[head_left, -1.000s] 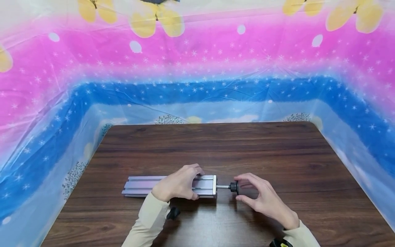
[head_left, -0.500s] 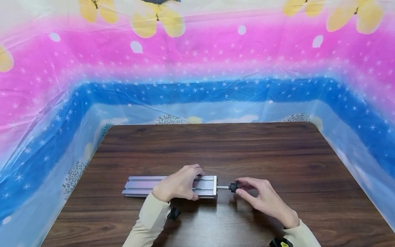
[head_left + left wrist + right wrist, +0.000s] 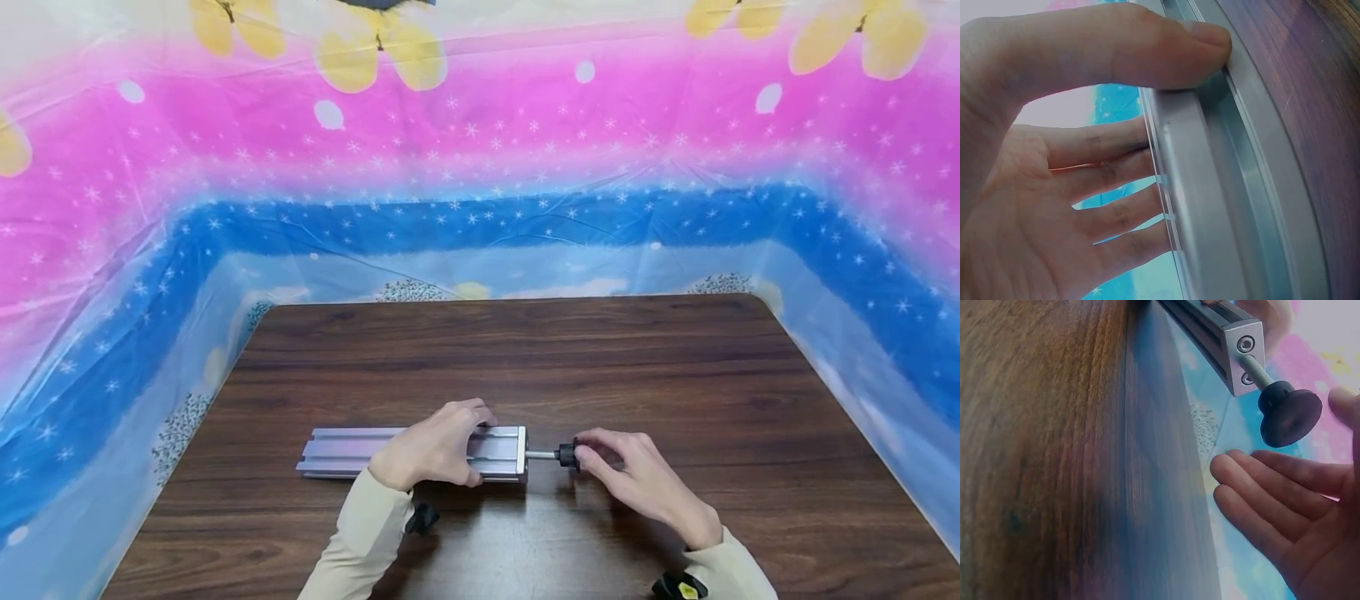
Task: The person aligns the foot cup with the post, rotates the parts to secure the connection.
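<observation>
A silver slotted aluminium profile lies lengthwise on the table with a pale end plate. My left hand grips it from above near that plate. In the left wrist view, the thumb presses along the slot while the fingers reach the opposite side. A threaded rod sticks out of the plate, ending in a black levelling foot with a round disc. My right hand is at this foot. In the right wrist view its thumb and fairly straight fingers stand around the disc, just off its rim.
The brown wood-grain table extends around the profile. Behind it hangs a pink and blue patterned cloth. Black wrist gear shows beside the left sleeve, and more black wrist gear by the right one.
My right thumb and fingers have drawn closer together around the black foot, and the thumb has shifted up over its disc. The left hand and the profile stay in place.
</observation>
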A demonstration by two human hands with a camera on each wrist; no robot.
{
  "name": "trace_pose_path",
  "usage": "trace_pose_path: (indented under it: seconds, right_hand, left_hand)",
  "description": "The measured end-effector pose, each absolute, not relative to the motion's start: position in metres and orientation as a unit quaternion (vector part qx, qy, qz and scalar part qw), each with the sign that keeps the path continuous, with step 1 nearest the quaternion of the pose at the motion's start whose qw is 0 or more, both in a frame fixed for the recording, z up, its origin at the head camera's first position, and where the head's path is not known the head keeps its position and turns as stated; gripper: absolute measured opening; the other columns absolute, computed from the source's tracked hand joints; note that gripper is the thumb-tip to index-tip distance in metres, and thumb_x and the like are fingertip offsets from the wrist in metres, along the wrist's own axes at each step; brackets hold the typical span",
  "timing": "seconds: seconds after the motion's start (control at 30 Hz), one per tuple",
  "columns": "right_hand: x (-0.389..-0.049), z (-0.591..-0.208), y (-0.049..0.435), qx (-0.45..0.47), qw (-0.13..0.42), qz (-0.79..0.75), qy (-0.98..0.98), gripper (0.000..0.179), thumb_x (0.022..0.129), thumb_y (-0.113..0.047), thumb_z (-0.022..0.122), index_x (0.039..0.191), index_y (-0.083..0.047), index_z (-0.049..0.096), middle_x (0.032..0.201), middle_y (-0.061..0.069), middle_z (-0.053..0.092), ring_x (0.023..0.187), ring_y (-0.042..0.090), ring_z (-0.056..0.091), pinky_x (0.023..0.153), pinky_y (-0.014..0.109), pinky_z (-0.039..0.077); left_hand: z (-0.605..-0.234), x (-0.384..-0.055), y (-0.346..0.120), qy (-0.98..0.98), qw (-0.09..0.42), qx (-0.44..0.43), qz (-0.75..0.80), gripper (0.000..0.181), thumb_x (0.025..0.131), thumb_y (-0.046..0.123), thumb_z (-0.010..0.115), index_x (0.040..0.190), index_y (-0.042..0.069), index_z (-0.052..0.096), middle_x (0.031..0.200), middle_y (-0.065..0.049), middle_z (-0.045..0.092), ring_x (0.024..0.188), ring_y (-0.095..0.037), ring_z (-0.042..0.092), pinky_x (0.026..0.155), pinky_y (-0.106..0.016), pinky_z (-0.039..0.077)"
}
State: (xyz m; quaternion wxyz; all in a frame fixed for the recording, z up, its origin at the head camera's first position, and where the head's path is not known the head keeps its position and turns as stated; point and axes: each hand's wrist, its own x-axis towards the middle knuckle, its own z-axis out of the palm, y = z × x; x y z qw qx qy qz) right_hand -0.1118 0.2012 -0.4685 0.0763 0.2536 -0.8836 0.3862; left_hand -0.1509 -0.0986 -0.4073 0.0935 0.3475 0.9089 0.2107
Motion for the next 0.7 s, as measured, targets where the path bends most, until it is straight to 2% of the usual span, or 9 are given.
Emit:
trace_pose_path:
  seconds: [0.13, 0.23, 0.47, 0.7]
  right_hand:
    - [-0.108, -0.4711, 0.2025, 0.298, 0.11, 0.4, -0.86, 0.056, 0.087, -0.021, 0.08, 0.137, -0.008, 0.06, 0.127, 0.006, 0.07, 0.108, 0.012, 0.07, 0.087, 0.036, 0.059]
    - [-0.1072, -0.4722, 0.2031, 0.329, 0.136, 0.399, -0.845, 0.069, 0.079, -0.015, 0.087, 0.142, -0.01, 0.057, 0.134, 0.008, 0.066, 0.118, 0.016, 0.066, 0.09, 0.038, 0.058]
    - [-0.1095, -0.4721, 0.2048, 0.347, 0.173, 0.391, -0.835, 0.063, 0.076, -0.001, 0.086, 0.133, -0.016, 0.064, 0.126, 0.004, 0.071, 0.112, 0.017, 0.069, 0.091, 0.025, 0.055]
    - [-0.1099, -0.472, 0.2071, 0.329, 0.162, 0.394, -0.843, 0.048, 0.084, -0.011, 0.082, 0.13, -0.014, 0.067, 0.122, 0.001, 0.073, 0.095, 0.019, 0.074, 0.08, 0.035, 0.06]
  left_hand:
    - [-0.4078, -0.1511, -0.0995, 0.908, 0.09, 0.349, 0.215, 0.061, 0.065, 0.013, 0.088, 0.12, -0.001, 0.065, 0.121, -0.009, 0.065, 0.108, -0.027, 0.06, 0.094, -0.041, 0.052]
    - [-0.4082, -0.1515, -0.1, 0.908, 0.088, 0.348, 0.217, 0.06, 0.064, 0.012, 0.087, 0.119, 0.0, 0.066, 0.12, -0.008, 0.065, 0.107, -0.026, 0.06, 0.093, -0.041, 0.052]
    - [-0.4071, -0.1516, -0.0991, 0.908, 0.094, 0.343, 0.222, 0.061, 0.064, 0.012, 0.088, 0.12, -0.001, 0.065, 0.12, -0.008, 0.065, 0.108, -0.026, 0.059, 0.094, -0.041, 0.052]
    - [-0.4054, -0.1517, -0.0981, 0.909, 0.094, 0.342, 0.219, 0.061, 0.064, 0.012, 0.088, 0.12, -0.001, 0.065, 0.12, -0.008, 0.065, 0.106, -0.026, 0.059, 0.092, -0.041, 0.052]
